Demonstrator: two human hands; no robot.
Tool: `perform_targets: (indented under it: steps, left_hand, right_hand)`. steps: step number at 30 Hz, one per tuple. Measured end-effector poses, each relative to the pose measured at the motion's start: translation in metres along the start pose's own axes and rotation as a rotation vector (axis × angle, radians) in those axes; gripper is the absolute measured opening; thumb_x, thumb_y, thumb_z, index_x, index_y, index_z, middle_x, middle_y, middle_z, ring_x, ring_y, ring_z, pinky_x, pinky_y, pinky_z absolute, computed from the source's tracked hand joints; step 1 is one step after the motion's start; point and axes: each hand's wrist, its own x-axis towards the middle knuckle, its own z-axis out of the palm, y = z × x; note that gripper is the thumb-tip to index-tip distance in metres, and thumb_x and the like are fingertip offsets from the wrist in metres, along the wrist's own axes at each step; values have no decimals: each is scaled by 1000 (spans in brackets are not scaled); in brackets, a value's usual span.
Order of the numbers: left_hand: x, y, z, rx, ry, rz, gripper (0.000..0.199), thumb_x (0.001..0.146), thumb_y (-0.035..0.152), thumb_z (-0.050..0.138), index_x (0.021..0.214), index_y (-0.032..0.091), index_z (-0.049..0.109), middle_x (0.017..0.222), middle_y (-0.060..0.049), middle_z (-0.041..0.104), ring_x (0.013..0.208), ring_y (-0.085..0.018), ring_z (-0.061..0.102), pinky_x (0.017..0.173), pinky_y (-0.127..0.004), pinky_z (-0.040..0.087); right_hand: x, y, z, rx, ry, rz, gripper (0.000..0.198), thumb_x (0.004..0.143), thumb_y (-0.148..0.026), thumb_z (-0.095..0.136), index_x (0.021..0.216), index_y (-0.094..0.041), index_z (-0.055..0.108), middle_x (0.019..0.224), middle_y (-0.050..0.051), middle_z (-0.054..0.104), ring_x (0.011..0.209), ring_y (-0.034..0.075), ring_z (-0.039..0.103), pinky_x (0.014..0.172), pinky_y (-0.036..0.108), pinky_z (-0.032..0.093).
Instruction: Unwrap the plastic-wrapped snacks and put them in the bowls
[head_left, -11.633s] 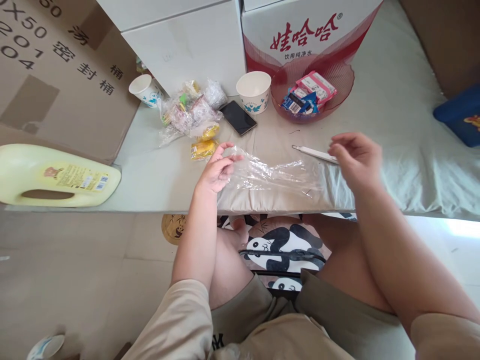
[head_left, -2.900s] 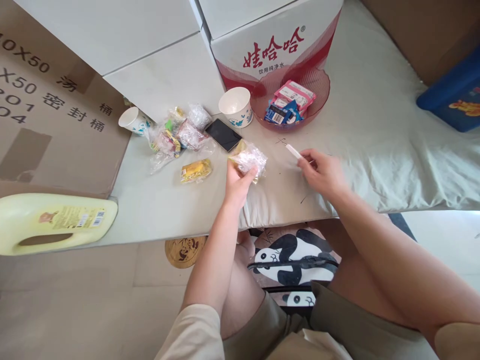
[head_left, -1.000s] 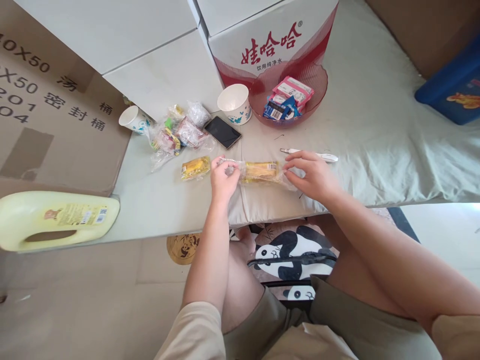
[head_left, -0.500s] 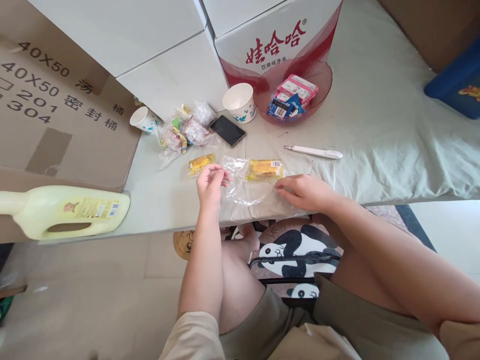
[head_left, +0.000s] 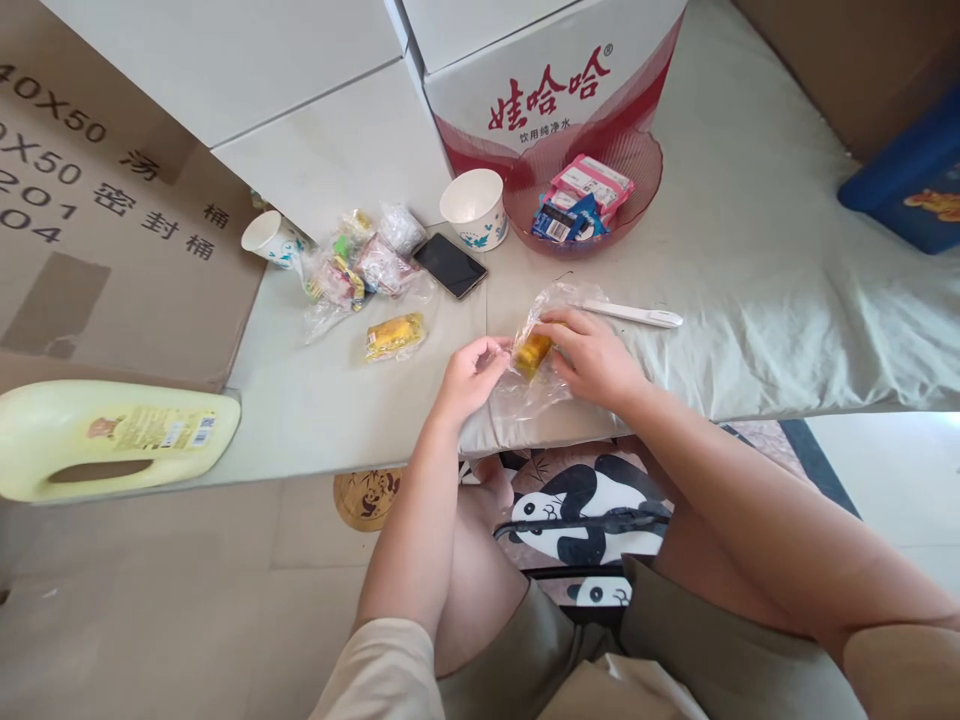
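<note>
My left hand (head_left: 475,376) pinches the left edge of a clear plastic bag (head_left: 517,400) near the table's front edge. My right hand (head_left: 592,355) is closed around a yellow wrapped snack packet (head_left: 533,354) at the bag; whether the packet is inside or on top of the plastic I cannot tell. A second yellow snack packet (head_left: 395,336) lies on the cloth left of my left hand. Just beyond my right hand rests a white utility knife (head_left: 637,315), its tip end partly behind the plastic.
A phone (head_left: 450,266), a paper bowl (head_left: 474,210), a tipped paper cup (head_left: 274,239) and bagged snacks (head_left: 382,265) lie toward the back. A pink glass bowl (head_left: 645,190) holds several packets. A yellow jug (head_left: 180,465) stands left; boxes line the back.
Both hands have come to the clear bag, the left moving right. The right hand has taken hold of the nearer yellow packet, now tilted, and the plastic is gathered up around it.
</note>
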Motion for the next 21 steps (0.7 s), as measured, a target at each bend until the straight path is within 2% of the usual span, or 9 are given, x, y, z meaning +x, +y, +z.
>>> perform_targets:
  steps: [3, 7, 11, 14, 17, 19, 21]
  left_hand:
    - [3, 7, 7, -321, 48, -123, 33, 78, 49, 71, 72, 22, 52, 91, -5, 73, 89, -20, 70, 66, -29, 56]
    - [4, 18, 5, -587, 113, -232, 37, 73, 50, 72, 75, 22, 48, 100, -7, 74, 96, -24, 72, 44, -19, 39]
    - [1, 24, -3, -717, 105, -265, 33, 69, 48, 70, 73, 22, 51, 118, -9, 73, 112, -27, 70, 34, -14, 17]
    - [4, 23, -10, -739, 168, -263, 31, 69, 46, 68, 70, 21, 50, 122, -8, 72, 116, -26, 68, 32, -12, 13]
    - [10, 19, -14, -771, 309, -356, 21, 73, 36, 64, 71, 21, 50, 116, -9, 74, 113, -23, 70, 31, -10, 19]
    - [15, 18, -15, -811, 430, -457, 15, 78, 29, 59, 71, 20, 49, 103, -9, 75, 104, -18, 73, 32, -10, 21]
    - [18, 18, -15, -857, 497, -521, 14, 82, 25, 55, 71, 20, 48, 90, -7, 73, 92, -14, 75, 31, -9, 21]
  right_hand:
    - [2, 4, 1, 183, -30, -58, 54, 82, -14, 50, 134, -22, 56, 136, 12, 61, 124, 29, 58, 105, 47, 48]
    - [-1, 3, -1, 284, -68, -48, 64, 79, -19, 59, 142, -26, 48, 143, 12, 55, 130, 30, 54, 107, 50, 46]
    - [-2, 3, -2, 197, -35, -38, 53, 79, -21, 63, 132, -26, 58, 121, 12, 61, 113, 31, 59, 99, 50, 49]
    - [-2, 7, -4, 136, 9, 2, 40, 79, -23, 66, 118, -26, 64, 111, 10, 60, 105, 30, 58, 94, 48, 50]
    - [-2, 10, -11, 148, 132, 153, 29, 76, -35, 72, 102, -23, 66, 102, 9, 59, 96, 27, 59, 86, 43, 51]
    - [-2, 11, -18, 219, 196, 343, 30, 75, -47, 72, 91, -22, 64, 87, 6, 58, 81, 24, 58, 74, 39, 51]
    - [2, 13, -25, 386, 209, 549, 36, 77, -56, 69, 84, -22, 62, 73, 2, 55, 66, 19, 54, 62, 34, 46]
